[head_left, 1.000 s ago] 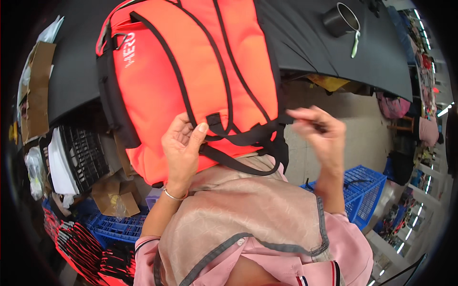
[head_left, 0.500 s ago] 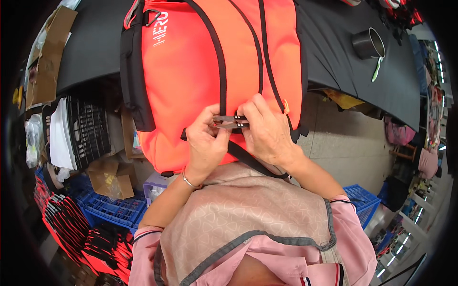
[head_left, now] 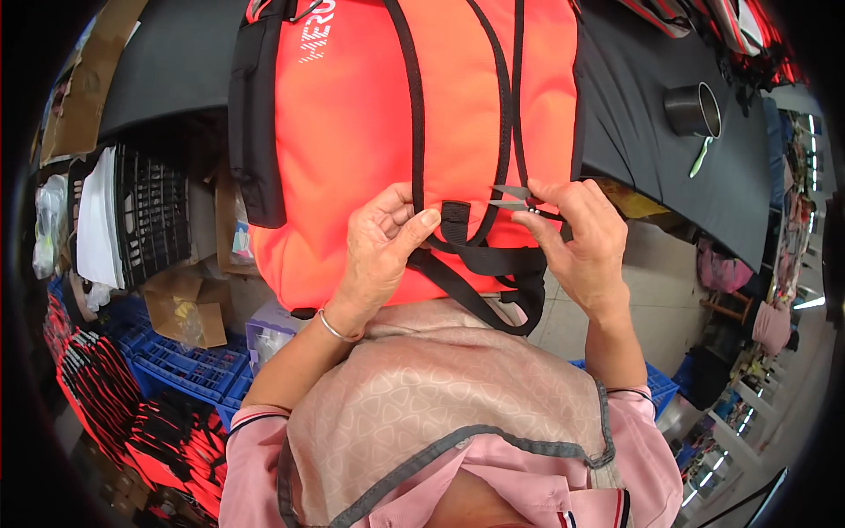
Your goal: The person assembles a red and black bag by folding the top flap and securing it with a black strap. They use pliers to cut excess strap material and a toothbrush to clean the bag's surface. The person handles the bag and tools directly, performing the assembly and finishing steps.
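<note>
A bright orange-red backpack with black trim lies before me, its lower end against my apron. My left hand is closed at the black-edged shoulder strap, its thumb over the edge beside a black tab. In my right hand are small thread snips, held just right of the strap. Their two blades stand apart and point left toward the tab. Black webbing loops below the tab, between my hands.
A dark-covered table carries the backpack, a metal cup and a green-handled tool. At left are a black crate, a cardboard box, blue crates and stacked red-and-black pieces.
My right hand has moved right with the snips, away from my left hand, and their blades now show apart. The black tab is now uncovered. The view has shifted slightly.
</note>
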Demonstrator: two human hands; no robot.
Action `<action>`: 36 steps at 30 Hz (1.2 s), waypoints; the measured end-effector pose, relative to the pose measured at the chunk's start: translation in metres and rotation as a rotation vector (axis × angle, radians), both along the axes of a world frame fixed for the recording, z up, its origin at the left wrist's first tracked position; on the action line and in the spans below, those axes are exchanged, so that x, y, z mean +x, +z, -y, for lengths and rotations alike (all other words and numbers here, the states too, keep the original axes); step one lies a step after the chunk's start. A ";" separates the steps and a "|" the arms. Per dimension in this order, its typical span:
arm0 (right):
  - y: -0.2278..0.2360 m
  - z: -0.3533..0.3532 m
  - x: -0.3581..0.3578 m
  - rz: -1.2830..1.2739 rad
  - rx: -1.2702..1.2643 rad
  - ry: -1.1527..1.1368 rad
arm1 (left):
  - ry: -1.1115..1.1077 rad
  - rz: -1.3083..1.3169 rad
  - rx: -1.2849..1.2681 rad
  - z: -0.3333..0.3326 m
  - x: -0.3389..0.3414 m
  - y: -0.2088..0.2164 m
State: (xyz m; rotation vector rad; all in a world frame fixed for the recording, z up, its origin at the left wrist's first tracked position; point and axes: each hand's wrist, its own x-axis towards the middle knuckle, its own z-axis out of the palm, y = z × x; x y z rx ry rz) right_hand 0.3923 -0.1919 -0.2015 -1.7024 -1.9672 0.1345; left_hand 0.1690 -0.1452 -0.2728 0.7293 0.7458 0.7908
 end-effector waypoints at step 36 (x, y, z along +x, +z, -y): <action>0.032 -0.061 0.020 -0.529 -0.457 0.018 | -0.221 -0.014 -0.072 -0.005 -0.006 -0.005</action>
